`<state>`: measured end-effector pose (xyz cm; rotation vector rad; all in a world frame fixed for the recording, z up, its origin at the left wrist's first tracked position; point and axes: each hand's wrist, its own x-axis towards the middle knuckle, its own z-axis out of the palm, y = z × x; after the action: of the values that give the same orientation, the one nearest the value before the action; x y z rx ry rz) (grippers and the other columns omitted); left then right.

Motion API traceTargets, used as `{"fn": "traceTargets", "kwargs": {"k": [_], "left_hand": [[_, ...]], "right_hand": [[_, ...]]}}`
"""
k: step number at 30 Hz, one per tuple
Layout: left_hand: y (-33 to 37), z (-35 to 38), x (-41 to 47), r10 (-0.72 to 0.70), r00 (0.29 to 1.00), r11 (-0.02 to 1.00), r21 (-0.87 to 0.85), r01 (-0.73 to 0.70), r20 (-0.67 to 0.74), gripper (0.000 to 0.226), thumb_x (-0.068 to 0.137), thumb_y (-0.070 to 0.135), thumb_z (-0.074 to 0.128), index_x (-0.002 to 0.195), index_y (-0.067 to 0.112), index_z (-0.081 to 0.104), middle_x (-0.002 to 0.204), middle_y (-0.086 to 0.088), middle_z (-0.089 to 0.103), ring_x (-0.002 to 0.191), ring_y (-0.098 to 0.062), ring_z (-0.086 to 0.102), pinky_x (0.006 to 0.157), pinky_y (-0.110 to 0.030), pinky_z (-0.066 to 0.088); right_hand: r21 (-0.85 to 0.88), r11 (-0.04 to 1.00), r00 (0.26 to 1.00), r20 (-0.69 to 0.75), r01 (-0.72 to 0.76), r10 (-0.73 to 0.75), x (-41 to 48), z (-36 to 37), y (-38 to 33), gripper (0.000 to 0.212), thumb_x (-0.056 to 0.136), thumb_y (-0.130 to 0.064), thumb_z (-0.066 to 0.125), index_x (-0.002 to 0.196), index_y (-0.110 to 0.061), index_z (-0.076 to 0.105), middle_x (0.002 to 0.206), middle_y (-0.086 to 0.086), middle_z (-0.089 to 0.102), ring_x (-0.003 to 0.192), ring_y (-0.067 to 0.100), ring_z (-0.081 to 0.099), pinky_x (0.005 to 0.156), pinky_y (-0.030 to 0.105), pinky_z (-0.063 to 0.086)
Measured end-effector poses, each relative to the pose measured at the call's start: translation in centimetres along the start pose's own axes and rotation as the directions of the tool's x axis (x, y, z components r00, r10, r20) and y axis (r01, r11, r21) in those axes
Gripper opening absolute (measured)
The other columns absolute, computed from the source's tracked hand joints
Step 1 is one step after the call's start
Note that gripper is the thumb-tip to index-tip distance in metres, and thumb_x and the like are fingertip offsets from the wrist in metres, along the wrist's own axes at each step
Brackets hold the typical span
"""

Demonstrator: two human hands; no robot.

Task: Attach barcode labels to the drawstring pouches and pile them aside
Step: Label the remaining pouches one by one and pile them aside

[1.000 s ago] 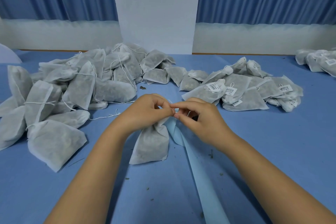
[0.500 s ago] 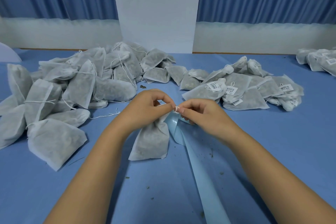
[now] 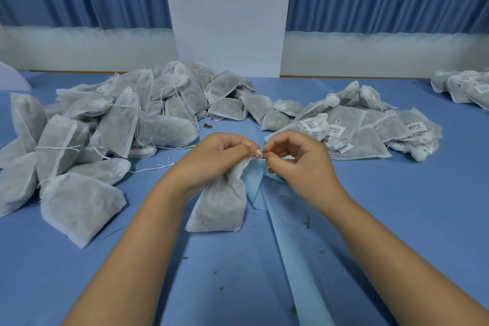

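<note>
- Judging from how it sags, the pouch [image 3: 222, 204] is soft and light: a thin non-woven bag with loose dry filling that will fold, not resist.
- It lies on the desk [image 3: 397, 219] directly in front of me, with its bottom toward me and its neck lifted into the hands.
- I think the best place to hold it is the gathered neck, because the body only deforms. The string [image 3: 259, 152] is thin and may slip from the fingertips.
- My left hand [image 3: 211, 159] is curled around the neck and grips it, knuckles up.
- My right hand [image 3: 299, 161] pinches the small white loop of string between thumb and forefinger, with the other fingers curled. The two hands almost touch.
- Both forearms come in low over the desk, and the pale blue backing strip [image 3: 291, 259] lies between them.
- The unlabelled pile [image 3: 105, 127] is at the left and the labelled pile [image 3: 357, 130] at the right.
</note>
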<state>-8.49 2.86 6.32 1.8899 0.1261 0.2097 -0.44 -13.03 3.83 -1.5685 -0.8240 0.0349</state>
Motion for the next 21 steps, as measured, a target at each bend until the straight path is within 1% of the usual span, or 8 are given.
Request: {"fn": "traceTargets", "kwargs": {"k": [2, 4, 7, 9, 13, 15, 18, 21], "left_hand": [[0.0, -0.1, -0.1, 0.01, 1.0, 1.0, -0.024, -0.01, 0.003, 0.028, 0.093, 0.011, 0.059, 0.076, 0.023, 0.076, 0.096, 0.006, 0.075, 0.099, -0.002, 0.065, 0.097, -0.021, 0.042], [0.0, -0.2, -0.1, 0.008, 1.0, 1.0, -0.026, -0.007, 0.011, 0.027, 0.094, 0.012, 0.059, 0.077, 0.022, 0.076, 0.099, 0.004, 0.075, 0.102, -0.005, 0.065, 0.099, -0.023, 0.042], [-0.1, -0.3, 0.0, -0.008, 1.0, 1.0, -0.028, 0.008, 0.007, 0.017, 0.088, 0.023, 0.063, 0.079, 0.021, 0.077, 0.102, 0.001, 0.075, 0.104, -0.009, 0.065, 0.102, -0.026, 0.043], [-0.3, -0.4, 0.2, -0.014, 1.0, 0.999, -0.029, 0.014, -0.007, 0.017, 0.091, 0.02, 0.063, 0.08, 0.02, 0.077, 0.102, 0.001, 0.075, 0.103, -0.009, 0.066, 0.101, -0.026, 0.044], [-0.6, -0.5, 0.3, -0.024, 1.0, 1.0, -0.013, 0.024, -0.006, 0.022, 0.095, 0.016, 0.06, 0.083, 0.02, 0.078, 0.102, 0.001, 0.076, 0.102, -0.01, 0.068, 0.093, -0.022, 0.046], [-0.7, -0.7, 0.4, -0.025, 1.0, 1.0, 0.004, 0.025, 0.006, 0.015, 0.091, 0.027, 0.065, 0.085, 0.021, 0.078, 0.1, 0.003, 0.076, 0.102, -0.013, 0.068, 0.097, -0.026, 0.047], [-1.0, -0.9, 0.4, -0.033, 0.999, 0.996, 0.078, 0.033, -0.002, 0.027, 0.07, 0.046, 0.08, 0.088, 0.027, 0.074, 0.09, 0.016, 0.072, 0.085, -0.002, 0.063, 0.084, -0.023, 0.045], [-1.4, -0.8, 0.6, -0.014, 1.0, 0.987, 0.163, 0.011, 0.02, 0.027, 0.072, 0.032, 0.088, 0.093, 0.029, 0.072, 0.096, 0.013, 0.073, 0.085, 0.0, 0.066, 0.079, -0.017, 0.047]], "right_hand": [[-0.036, 0.999, 1.0, -0.006, 0.022, -0.022, -0.1, 0.1, 0.1, 0.029, 0.082, 0.005, 0.064, 0.076, -0.022, 0.071, 0.078, -0.01, 0.071, 0.075, 0.011, 0.065, 0.073, 0.036, 0.059], [-0.068, 0.997, 1.0, -0.002, 0.026, -0.026, -0.1, 0.2, 0.2, 0.03, 0.083, 0.003, 0.064, 0.077, -0.025, 0.074, 0.08, -0.012, 0.073, 0.077, 0.009, 0.067, 0.072, 0.025, 0.056], [-0.066, 0.998, 1.0, 0.011, 0.011, -0.01, 0.0, 0.1, 0.3, 0.026, 0.084, 0.0, 0.066, 0.081, -0.023, 0.076, 0.084, -0.009, 0.075, 0.081, 0.01, 0.07, 0.075, 0.022, 0.056], [-0.019, 1.0, 0.999, 0.033, 0.001, 0.0, 0.0, 0.1, 0.3, 0.022, 0.083, -0.001, 0.07, 0.082, -0.022, 0.077, 0.084, -0.004, 0.075, 0.081, 0.011, 0.07, 0.073, 0.019, 0.054], [0.012, 1.0, 0.999, 0.045, -0.022, 0.021, 0.1, 0.0, 0.3, 0.009, 0.079, -0.011, 0.08, 0.082, -0.019, 0.078, 0.082, -0.002, 0.075, 0.076, 0.01, 0.068, 0.072, 0.017, 0.052], [0.023, 0.998, 0.998, 0.042, -0.051, 0.05, 0.1, -0.1, 0.3, 0.008, 0.08, -0.012, 0.08, 0.082, -0.02, 0.078, 0.08, -0.004, 0.075, 0.073, 0.007, 0.068, 0.069, 0.016, 0.052], [0.081, 0.991, 0.993, 0.051, -0.107, 0.103, 0.3, -0.2, 0.2, 0.009, 0.083, -0.01, 0.076, 0.083, -0.018, 0.077, 0.079, -0.002, 0.076, 0.072, 0.011, 0.071, 0.072, 0.02, 0.056], [0.135, 0.981, 0.988, 0.069, -0.143, 0.135, 0.5, -0.2, 0.1, 0.01, 0.086, -0.006, 0.072, 0.084, -0.015, 0.075, 0.081, 0.001, 0.076, 0.073, 0.013, 0.07, 0.076, 0.024, 0.058]]}}
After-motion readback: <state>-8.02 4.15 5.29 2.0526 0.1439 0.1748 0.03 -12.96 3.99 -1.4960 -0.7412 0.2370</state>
